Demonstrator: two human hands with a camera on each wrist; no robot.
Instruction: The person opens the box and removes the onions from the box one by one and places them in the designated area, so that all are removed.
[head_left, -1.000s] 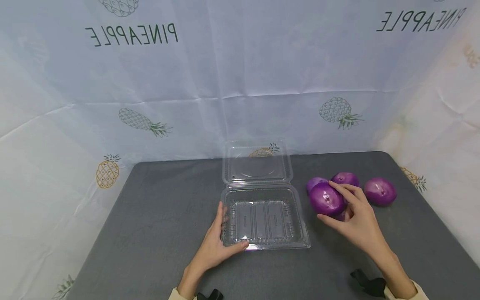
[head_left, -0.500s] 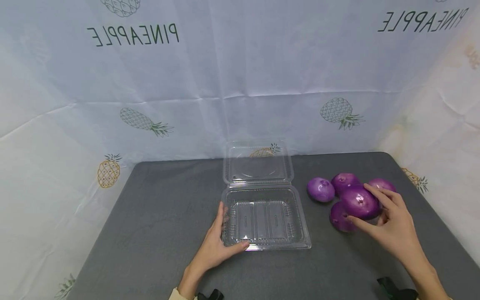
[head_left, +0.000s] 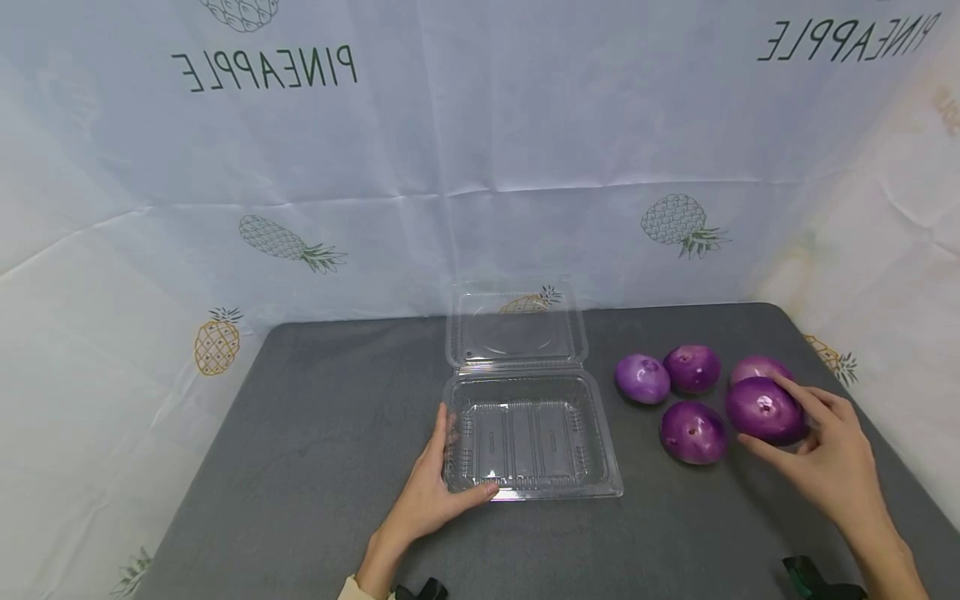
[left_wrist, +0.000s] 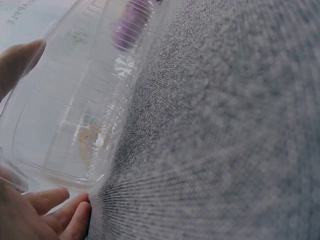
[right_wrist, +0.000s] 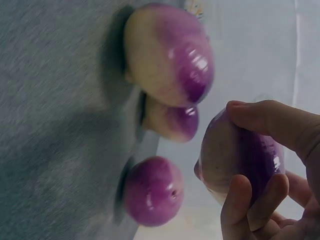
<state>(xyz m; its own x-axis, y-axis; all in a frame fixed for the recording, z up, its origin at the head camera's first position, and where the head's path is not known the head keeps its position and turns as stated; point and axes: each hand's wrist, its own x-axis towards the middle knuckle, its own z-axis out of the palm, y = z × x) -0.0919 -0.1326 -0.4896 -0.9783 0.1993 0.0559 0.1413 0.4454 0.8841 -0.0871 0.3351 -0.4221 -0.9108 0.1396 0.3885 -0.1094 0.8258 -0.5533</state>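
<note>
An empty clear plastic clamshell container sits on the table with its lid raised at the back. My left hand holds its front left corner, thumb along the front rim and fingers at the left side. To the right, my right hand grips a shiny purple turnip, thumb on one side and fingers on the other. In the right wrist view this turnip shows a pale lower part, raised off the table. Other turnips lie near it: one in front, others behind and left.
A turnip lies nearest the container, another beside it. A third turnip is partly hidden behind the held one. The grey table ends at a pineapple-printed cloth hanging behind.
My right hand has carried the held turnip rightward, away from the container and past the front turnip. My left hand and the container have stayed in place.
</note>
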